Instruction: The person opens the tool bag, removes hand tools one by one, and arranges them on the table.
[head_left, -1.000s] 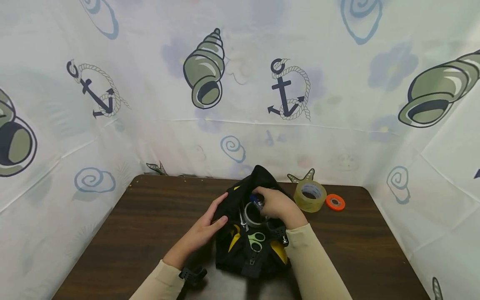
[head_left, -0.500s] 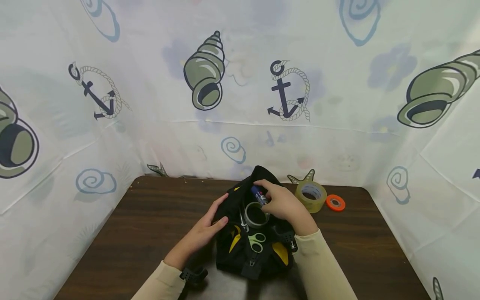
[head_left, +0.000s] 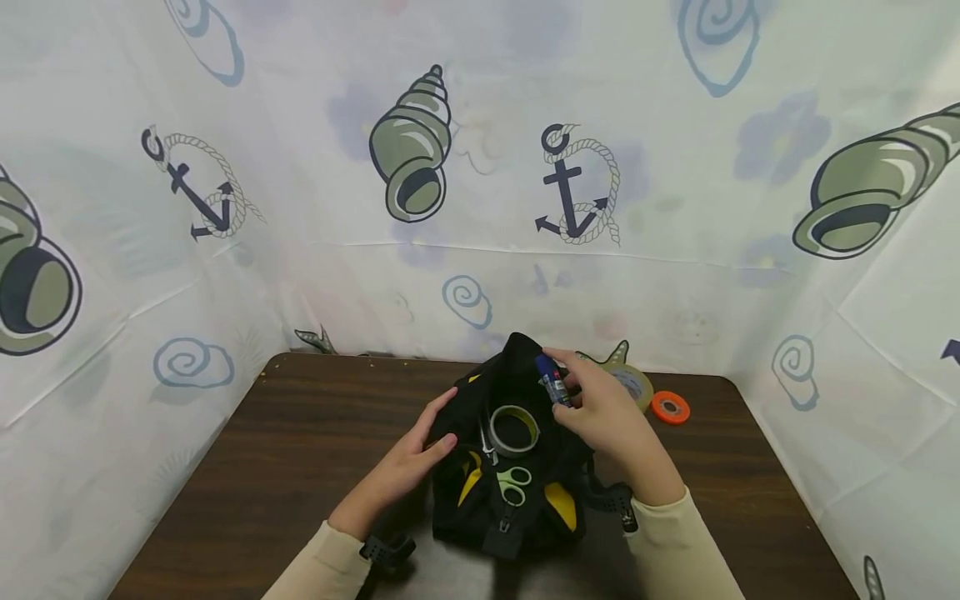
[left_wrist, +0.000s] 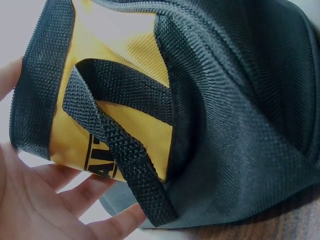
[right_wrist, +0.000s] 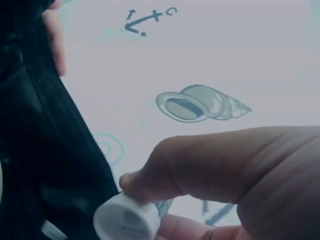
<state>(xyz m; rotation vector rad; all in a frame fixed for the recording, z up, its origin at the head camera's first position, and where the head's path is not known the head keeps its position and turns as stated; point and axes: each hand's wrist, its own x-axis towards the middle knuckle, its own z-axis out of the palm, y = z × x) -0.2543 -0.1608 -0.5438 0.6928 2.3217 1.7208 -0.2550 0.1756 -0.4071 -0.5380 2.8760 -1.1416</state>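
A black tool bag [head_left: 480, 508] with yellow panels stands on the table with its mouth spread. My left hand [head_left: 408, 458] rests on its left side, fingers spread; in the left wrist view the fingers lie against the yellow end panel [left_wrist: 145, 145] with a black strap loop. My right hand [head_left: 611, 412] pinches a blue-capped glue stick [head_left: 552, 379] between thumb and fingers, above the bag's right rim. Its white round base [right_wrist: 122, 220] faces the right wrist camera. Inside the bag mouth sits a grey tape roll [head_left: 531, 421]. Green-handled scissors [head_left: 513, 477] stick up from the front pocket.
Behind my right hand a clear packing tape roll [head_left: 642, 390] stands on the brown table [head_left: 300, 450], partly covered. Beside it lies a small orange roll [head_left: 670, 407]. A white patterned curtain [head_left: 300, 283] encloses the table's back and sides.
My right hand has lifted the glue stick out of the bag's mouth and moved right with it, uncovering the grey tape roll. My left hand has stayed at the bag's side.
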